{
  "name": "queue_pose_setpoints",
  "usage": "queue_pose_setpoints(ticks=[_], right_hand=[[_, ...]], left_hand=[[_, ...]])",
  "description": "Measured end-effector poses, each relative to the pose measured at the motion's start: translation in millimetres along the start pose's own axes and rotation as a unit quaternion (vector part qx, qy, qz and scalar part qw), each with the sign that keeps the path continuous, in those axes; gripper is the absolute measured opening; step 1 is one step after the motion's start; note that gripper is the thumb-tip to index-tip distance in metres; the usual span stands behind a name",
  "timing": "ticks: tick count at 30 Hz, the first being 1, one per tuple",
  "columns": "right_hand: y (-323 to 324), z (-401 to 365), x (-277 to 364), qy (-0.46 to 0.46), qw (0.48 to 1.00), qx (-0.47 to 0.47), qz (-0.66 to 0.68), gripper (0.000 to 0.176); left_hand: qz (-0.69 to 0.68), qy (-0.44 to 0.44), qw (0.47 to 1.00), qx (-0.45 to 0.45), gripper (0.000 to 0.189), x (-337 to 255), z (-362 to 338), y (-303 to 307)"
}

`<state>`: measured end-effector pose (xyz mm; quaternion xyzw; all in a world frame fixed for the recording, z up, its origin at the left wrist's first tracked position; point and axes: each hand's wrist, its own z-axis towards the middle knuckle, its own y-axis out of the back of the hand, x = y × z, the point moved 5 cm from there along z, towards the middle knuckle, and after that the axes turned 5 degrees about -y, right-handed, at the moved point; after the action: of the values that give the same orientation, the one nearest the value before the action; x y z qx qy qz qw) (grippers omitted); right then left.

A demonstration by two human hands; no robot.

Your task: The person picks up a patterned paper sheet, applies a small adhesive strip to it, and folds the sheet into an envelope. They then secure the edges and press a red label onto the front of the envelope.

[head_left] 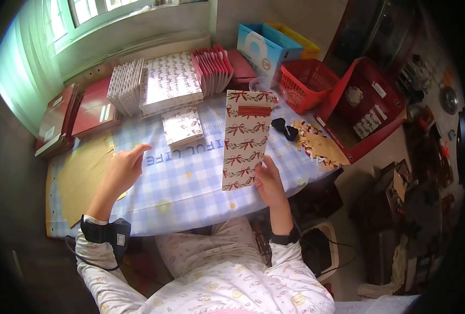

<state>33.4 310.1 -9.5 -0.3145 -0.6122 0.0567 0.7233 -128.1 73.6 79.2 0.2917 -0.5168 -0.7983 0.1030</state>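
Note:
My right hand (269,180) grips the lower right edge of a tall white card packet (245,141) printed with red bows and green sprigs. The packet is held upright above the checked tablecloth (164,204), with a red strip near its top. Over the left part of the cloth, my left hand (129,163) is empty, its index finger extended and the other fingers partly curled. Tan paper sheets (83,175) lie beside and beneath that hand. Between the hands, farther back, a small patterned stack (182,124) rests on the cloth.
Along the back stand red stacks (95,107), white patterned packets (170,81) and red-edged packets (211,70). At the right are a blue box (269,52), a red basket (308,83), an open red box (366,104), black objects (285,129) and paper scraps (316,144).

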Motion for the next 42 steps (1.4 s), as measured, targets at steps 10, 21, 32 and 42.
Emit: queue_pose_setpoints(ticks=[10,21,32,42], right_hand=[[-3,-3,0,-0.012,0.997,0.007,-0.073,0.026],[-61,-26,-4,-0.15,0.983,0.087,-0.057,0.026],[-95,-35,21,-0.207,0.97,0.122,0.023,0.04],[-86,-27,-3,-0.045,0.957,0.231,-0.17,0.031]], left_hand=[[-0.205,0.052,0.977,0.021,0.019,-10,-10,-12],[-0.695,0.22,0.682,0.056,0.032,-51,-5,-60],[-0.704,0.27,0.657,0.022,0.009,-47,-5,-63],[-0.571,-0.076,0.807,-0.131,0.031,-68,-21,-8]])
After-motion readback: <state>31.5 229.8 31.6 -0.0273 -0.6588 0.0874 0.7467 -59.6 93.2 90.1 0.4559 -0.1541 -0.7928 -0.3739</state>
